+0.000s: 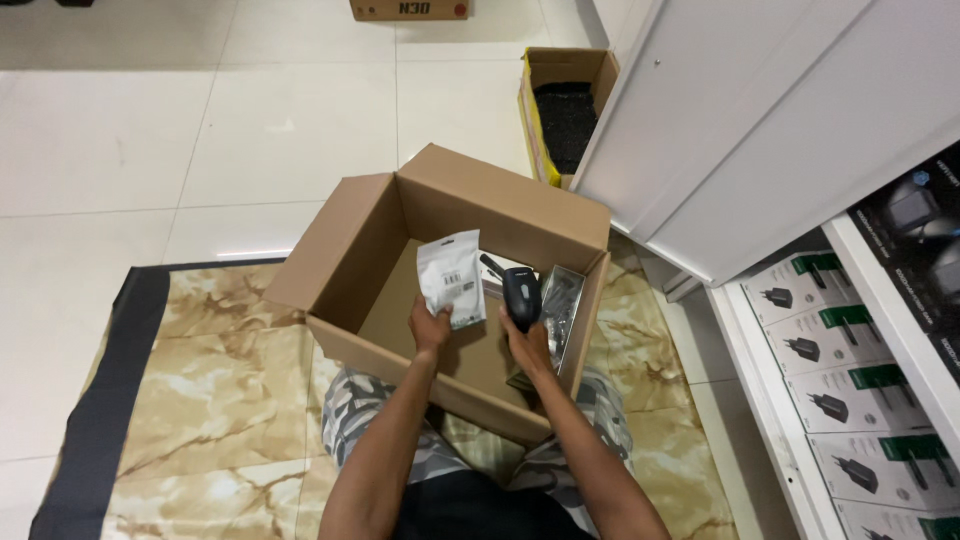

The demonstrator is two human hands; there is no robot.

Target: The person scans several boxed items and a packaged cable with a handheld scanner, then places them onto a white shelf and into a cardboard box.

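An open brown cardboard box point(380, 250) sits on the person's lap, flaps standing up on all sides. Over its open top the left hand point(430, 327) grips the lower edge of a flat white plastic pouch point(451, 275) with a small dark panel printed on its face, holding it upright. Just beside it the right hand point(527, 345) is wrapped around the grip of a black handheld barcode scanner point(521, 295), whose head points toward the pouch. The two things are near each other but apart.

Inside the box, against its right wall, lies a clear-wrapped packet of grey parts point(562, 300); what else lies under the scanner is hard to make out. Most of the box floor on the left is bare cardboard.

On the pale tiled floor point(200, 120) beyond stands a second, smaller cardboard box point(560, 72) with a yellow-taped edge and dark contents, tight against the white cabinet door point(740, 130). The bottom edge of a third carton point(410, 10) with dark lettering and a red mark shows at the top of the view.

At the right, a white shelf point(760, 400) holds a row of at least five white retail cartons with green corners point(830, 335), each picturing a dark plug-shaped device. A beige marbled mat with a black border point(200, 400) lies under the person, with open tile to the left.
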